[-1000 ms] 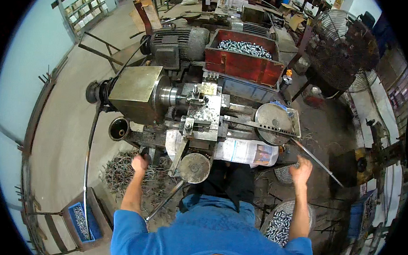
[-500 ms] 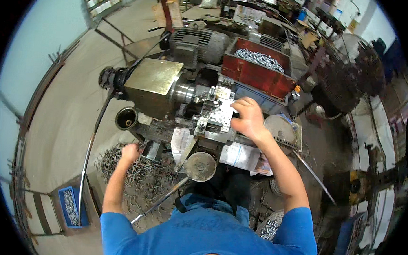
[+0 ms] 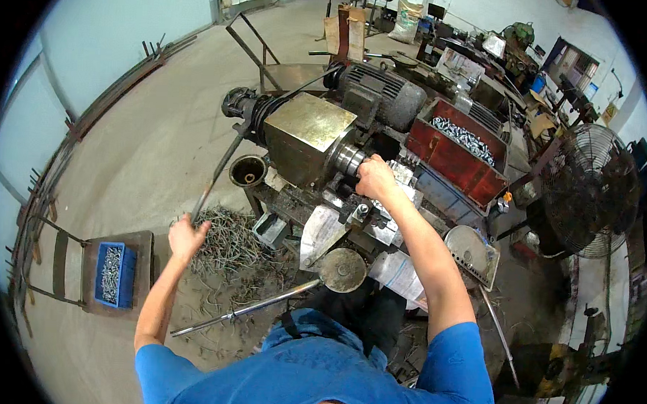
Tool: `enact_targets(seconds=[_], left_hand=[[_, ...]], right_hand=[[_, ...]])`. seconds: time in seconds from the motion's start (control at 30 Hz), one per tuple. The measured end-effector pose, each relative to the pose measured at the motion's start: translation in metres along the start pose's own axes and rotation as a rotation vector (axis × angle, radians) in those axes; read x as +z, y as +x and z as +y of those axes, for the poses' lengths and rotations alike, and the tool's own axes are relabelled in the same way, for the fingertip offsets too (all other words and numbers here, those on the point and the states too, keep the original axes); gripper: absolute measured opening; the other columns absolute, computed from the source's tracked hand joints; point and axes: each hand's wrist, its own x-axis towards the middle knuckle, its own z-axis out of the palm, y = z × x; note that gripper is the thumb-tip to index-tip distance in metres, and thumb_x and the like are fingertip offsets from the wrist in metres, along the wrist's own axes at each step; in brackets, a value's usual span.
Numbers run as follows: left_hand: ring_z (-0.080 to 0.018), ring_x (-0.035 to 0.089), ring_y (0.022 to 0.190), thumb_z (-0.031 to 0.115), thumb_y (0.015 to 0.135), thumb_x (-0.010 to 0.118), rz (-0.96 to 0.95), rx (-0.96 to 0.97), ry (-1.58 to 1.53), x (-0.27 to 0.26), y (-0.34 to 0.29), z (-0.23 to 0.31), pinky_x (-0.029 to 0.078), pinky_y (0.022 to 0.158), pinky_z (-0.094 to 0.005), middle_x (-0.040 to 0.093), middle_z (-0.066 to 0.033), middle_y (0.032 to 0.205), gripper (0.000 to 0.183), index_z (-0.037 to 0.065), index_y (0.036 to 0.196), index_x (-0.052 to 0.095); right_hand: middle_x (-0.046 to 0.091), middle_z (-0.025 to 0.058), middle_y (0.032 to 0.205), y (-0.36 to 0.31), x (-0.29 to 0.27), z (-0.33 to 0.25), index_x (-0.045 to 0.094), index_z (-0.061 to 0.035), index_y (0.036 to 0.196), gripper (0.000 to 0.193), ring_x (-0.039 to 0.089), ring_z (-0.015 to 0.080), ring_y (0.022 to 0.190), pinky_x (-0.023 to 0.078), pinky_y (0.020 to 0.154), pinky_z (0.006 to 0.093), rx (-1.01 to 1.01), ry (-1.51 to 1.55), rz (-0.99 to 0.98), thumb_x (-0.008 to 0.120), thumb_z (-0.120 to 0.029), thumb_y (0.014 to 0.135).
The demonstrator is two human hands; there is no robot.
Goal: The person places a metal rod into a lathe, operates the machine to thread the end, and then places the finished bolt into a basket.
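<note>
My left hand [image 3: 185,238] is closed round the lower end of a long metal lever bar [image 3: 221,170], thumb standing out to the side. That bar slopes up to the back end of the oily lathe-like machine's headstock [image 3: 308,127]. My right hand [image 3: 376,179] is at the front of the round steel chuck [image 3: 350,159], fingers pinched together. Whatever the fingers hold is hidden by the hand. Below my right wrist lies the metal tool slide [image 3: 383,229], with a clamp bolt [image 3: 361,212] on it. A round disc [image 3: 343,270] sits nearer my body.
A red bin [image 3: 446,153] of small metal parts stands behind the slide, above a grey-blue crate [image 3: 448,196]. Bent wire scraps [image 3: 229,248] cover the floor. A blue bin [image 3: 125,277] of parts is at left. At right are a fan [image 3: 587,190] and a tray [image 3: 471,253].
My right hand has gone from the slide's right side to the chuck. My left hand has moved from beside the scraps onto the lever bar, which has swung. The view has shifted.
</note>
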Motion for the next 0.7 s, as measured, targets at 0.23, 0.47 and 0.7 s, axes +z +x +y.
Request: enact_targets(seconds=[0.23, 0.47, 0.7], left_hand=[[-0.0385, 0.061, 0.072, 0.036, 0.075, 0.066, -0.025, 0.207, 0.106, -0.006, 0.006, 0.008, 0.049, 0.065, -0.0461, 0.062, -0.0212, 0.073, 0.041, 0.000, 0.092, 0.058], [-0.0312, 0.064, 0.072, 0.031, 0.083, 0.061, -0.256, 0.656, -0.705, -0.060, -0.040, 0.178, 0.049, 0.063, -0.0377, 0.065, -0.0157, 0.076, 0.030, 0.003, 0.092, 0.065], [-0.0121, 0.059, 0.059, 0.029, 0.089, 0.058, -0.934, 0.735, -1.084, -0.028, -0.102, 0.244, 0.047, 0.055, -0.0268, 0.061, -0.0072, 0.065, 0.031, -0.002, 0.091, 0.061]], right_hand=[[0.063, 0.0173, 0.090, -0.022, -0.029, -0.009, 0.067, 0.0004, 0.072, 0.023, 0.054, 0.0337, 0.095, 0.045, 0.088, 0.0379, 0.003, -0.044, 0.046, 0.062, -0.014, 0.055], [0.058, 0.0199, 0.099, -0.139, -0.082, -0.082, 0.065, 0.0023, 0.085, 0.036, 0.051, 0.0371, 0.103, 0.034, 0.103, 0.0455, -0.368, 0.351, 0.317, 0.064, -0.014, 0.052], [0.054, 0.0203, 0.099, -0.211, -0.088, -0.100, 0.061, 0.0060, 0.084, 0.038, 0.051, 0.0347, 0.099, 0.036, 0.102, 0.0491, -0.283, 0.467, 0.320, 0.061, -0.007, 0.048]])
